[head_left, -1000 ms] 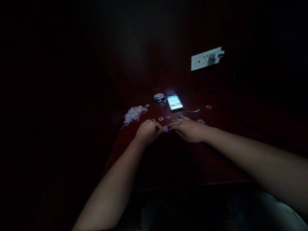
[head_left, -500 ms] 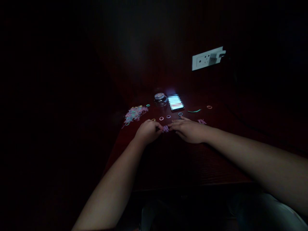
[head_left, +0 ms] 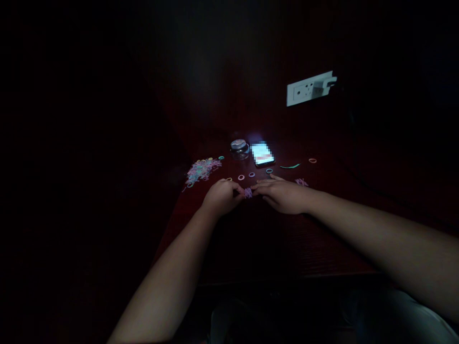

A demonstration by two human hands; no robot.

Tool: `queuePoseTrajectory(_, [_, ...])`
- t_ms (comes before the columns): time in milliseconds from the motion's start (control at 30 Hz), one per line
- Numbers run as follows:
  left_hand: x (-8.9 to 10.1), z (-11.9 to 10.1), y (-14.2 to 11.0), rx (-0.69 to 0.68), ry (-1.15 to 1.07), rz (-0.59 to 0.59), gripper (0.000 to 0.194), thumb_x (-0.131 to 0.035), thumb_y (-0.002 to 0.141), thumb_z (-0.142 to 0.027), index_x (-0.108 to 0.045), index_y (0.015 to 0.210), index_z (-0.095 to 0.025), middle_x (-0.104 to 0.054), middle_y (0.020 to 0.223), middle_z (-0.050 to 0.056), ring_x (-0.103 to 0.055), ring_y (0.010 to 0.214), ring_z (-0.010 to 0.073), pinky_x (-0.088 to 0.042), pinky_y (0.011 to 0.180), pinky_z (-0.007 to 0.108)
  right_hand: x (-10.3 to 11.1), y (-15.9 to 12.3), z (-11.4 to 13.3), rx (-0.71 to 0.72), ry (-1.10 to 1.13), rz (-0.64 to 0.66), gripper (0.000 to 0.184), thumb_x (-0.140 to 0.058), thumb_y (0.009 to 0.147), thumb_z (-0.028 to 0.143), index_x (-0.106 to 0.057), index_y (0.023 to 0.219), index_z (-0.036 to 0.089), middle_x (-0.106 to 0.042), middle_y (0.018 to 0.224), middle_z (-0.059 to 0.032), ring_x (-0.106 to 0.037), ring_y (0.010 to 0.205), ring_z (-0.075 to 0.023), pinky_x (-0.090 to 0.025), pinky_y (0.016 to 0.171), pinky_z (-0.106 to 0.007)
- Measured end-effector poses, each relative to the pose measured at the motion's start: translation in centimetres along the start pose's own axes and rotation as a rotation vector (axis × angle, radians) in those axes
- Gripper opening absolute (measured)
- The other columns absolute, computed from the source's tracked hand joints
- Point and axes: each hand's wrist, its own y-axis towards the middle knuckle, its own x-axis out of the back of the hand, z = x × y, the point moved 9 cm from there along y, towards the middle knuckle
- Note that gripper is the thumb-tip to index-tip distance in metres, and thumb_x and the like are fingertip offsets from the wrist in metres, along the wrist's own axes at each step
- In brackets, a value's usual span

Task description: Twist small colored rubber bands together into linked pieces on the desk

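A small bunch of purple rubber bands [head_left: 248, 192] lies low over the table between my two hands. My left hand [head_left: 220, 197] is closed, its thumb and index finger pinching the bunch's left side. From the right, the fingertips of my right hand [head_left: 283, 195] meet the bunch's other side, the remaining fingers reaching forward. Just beyond the hands lie single bands in a loose row: a yellow band [head_left: 229, 179], a pink band [head_left: 241, 177], a purple band [head_left: 251, 175] and a blue band [head_left: 269, 171]. Another purple bunch [head_left: 301, 182] rests behind my right wrist.
A heap of mixed pastel rubber bands [head_left: 202, 171] covers the table's left side. A lidded clear jar [head_left: 239, 148] stands beside a lit phone [head_left: 263, 153]. A green strip [head_left: 290, 166] and an orange band [head_left: 312, 160] lie farther right. A wall socket [head_left: 310, 89] holds a plug.
Almost nothing differs. The whole view has shifted slightly, and both hands keep their places at the purple bunch.
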Motion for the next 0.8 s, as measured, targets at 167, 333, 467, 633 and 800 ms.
queuePoseTrajectory(167, [0.1,0.3,-0.1,-0.012,0.001,-0.012,0.008,-0.067,0.078,-0.027,-0.074,0.081,-0.024,-0.075,0.086,0.000,-0.066,0.082,0.0188,-0.049,0.081,0.032,0.0,0.0,-0.5,0.002,0.025,-0.037,0.037,-0.048,0.087,0.014,-0.065,0.119,0.024,-0.061,0.132,-0.0063,-0.050,0.129,-0.0241,-0.018,0.117,-0.056])
queuePoseTrajectory(333, [-0.2,0.5,0.0,0.013,-0.017,0.004,0.008,-0.067,0.078,-0.026,-0.075,0.081,-0.024,-0.075,0.086,0.000,-0.067,0.081,0.0190,-0.050,0.081,0.033,-0.1,0.0,-0.2,0.011,-0.005,-0.019,0.038,-0.047,0.087,0.014,-0.064,0.120,0.023,-0.062,0.131,-0.0064,-0.052,0.128,-0.0238,-0.019,0.117,-0.056])
queuePoseTrajectory(467, [-0.4,-0.4,0.1,-0.043,-0.013,-0.007,0.010,-0.066,0.080,-0.027,-0.075,0.082,-0.024,-0.075,0.084,-0.001,-0.067,0.081,0.0188,-0.049,0.088,0.035,0.0,0.0,0.4,0.017,-0.018,0.002,0.040,-0.047,0.088,0.016,-0.063,0.124,0.023,-0.061,0.133,-0.0068,-0.050,0.129,-0.0245,-0.019,0.117,-0.057])
queuePoseTrajectory(633, [-0.3,-0.8,0.1,-0.053,-0.001,-0.026,0.011,-0.065,0.080,-0.027,-0.075,0.082,-0.025,-0.076,0.085,-0.001,-0.067,0.082,0.0191,-0.048,0.091,0.036,0.0,0.0,0.5,0.021,0.007,0.004,0.041,-0.049,0.087,0.015,-0.062,0.125,0.023,-0.060,0.135,-0.0063,-0.049,0.131,-0.0255,-0.017,0.116,-0.058])
queuePoseTrajectory(800, [-0.2,-0.7,0.1,-0.049,0.003,-0.025,0.011,-0.065,0.080,-0.029,-0.075,0.082,-0.025,-0.075,0.084,0.000,-0.066,0.082,0.0190,-0.048,0.090,0.035,0.0,0.1,0.3,0.026,0.032,-0.003,0.042,-0.050,0.087,0.015,-0.062,0.125,0.025,-0.060,0.135,-0.0050,-0.048,0.131,-0.0247,-0.018,0.116,-0.058])
